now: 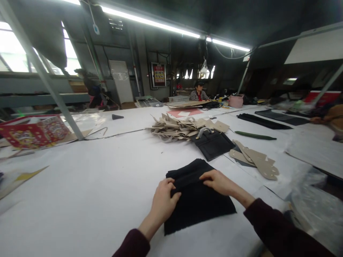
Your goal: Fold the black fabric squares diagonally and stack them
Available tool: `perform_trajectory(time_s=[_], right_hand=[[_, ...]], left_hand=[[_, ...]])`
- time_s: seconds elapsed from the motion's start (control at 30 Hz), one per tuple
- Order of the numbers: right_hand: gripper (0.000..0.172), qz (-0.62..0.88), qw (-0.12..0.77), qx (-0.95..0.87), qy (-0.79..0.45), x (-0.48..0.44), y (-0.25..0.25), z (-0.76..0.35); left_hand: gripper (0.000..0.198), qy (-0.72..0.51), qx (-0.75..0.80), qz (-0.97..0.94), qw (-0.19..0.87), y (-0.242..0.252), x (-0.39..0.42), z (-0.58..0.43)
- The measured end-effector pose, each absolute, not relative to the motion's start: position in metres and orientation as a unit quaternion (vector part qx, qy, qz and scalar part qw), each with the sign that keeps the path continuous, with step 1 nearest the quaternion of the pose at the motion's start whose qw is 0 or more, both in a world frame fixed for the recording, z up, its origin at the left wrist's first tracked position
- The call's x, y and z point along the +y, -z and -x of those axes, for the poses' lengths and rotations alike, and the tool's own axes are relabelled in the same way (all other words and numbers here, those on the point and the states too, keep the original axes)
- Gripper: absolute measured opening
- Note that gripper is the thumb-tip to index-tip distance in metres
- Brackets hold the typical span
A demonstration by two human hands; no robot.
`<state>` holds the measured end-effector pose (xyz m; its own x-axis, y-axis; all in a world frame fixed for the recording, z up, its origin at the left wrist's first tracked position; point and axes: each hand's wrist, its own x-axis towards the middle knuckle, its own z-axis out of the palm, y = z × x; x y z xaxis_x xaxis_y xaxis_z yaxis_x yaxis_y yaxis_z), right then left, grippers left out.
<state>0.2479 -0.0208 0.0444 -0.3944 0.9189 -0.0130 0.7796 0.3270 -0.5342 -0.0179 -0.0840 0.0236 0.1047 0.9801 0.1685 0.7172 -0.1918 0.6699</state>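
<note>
Fabric (199, 207), black, lies flat on table (80, 185) with upper edge folded over, left hand (163, 202) and right hand (217, 182) both pinching that fold; lower portion not yet folded

The flat black fabric piece (198, 210) is partly covered by the left hand (163, 203) and the right hand (218, 182). Whether the right hand pinches the fold or only presses on it cannot be told, and both dark maroon sleeves (270, 225) run off the bottom edge. The red printed cardboard box (34, 130) is blurred, the red wall poster (159, 74) is too small to read, and a co-worker's hand (317, 120) is blurred, its body cut off at the right edge.
</note>
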Motion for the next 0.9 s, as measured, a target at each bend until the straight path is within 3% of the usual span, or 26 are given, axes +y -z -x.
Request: perform_trajectory(time_s=[0.23,0.47,0.63,0.8,0.9], right_hand=[[0.022,0.577,0.155,-0.797,-0.087,0.048,-0.007,-0.251],[0.008,0.561,0.180,-0.808,0.005,0.045,0.010,-0.246],[0.011,0.529,0.179,-0.829,0.033,0.042,-0.001,-0.247],[0.017,0.497,0.163,-0.850,0.062,0.053,-0.015,-0.238],[0.024,0.497,0.159,-0.849,0.076,0.056,-0.014,-0.228]], left_hand=[[0.008,-0.245,0.645,-0.715,0.110,-0.007,-0.013,-0.015],[0.011,-0.249,0.651,-0.704,0.137,0.009,-0.008,-0.014],[0.015,-0.275,0.646,-0.697,0.147,0.006,-0.016,-0.013],[0.039,-0.271,0.612,-0.741,0.054,0.000,-0.015,-0.016],[0.039,-0.235,0.584,-0.776,0.036,0.007,-0.008,-0.016]])
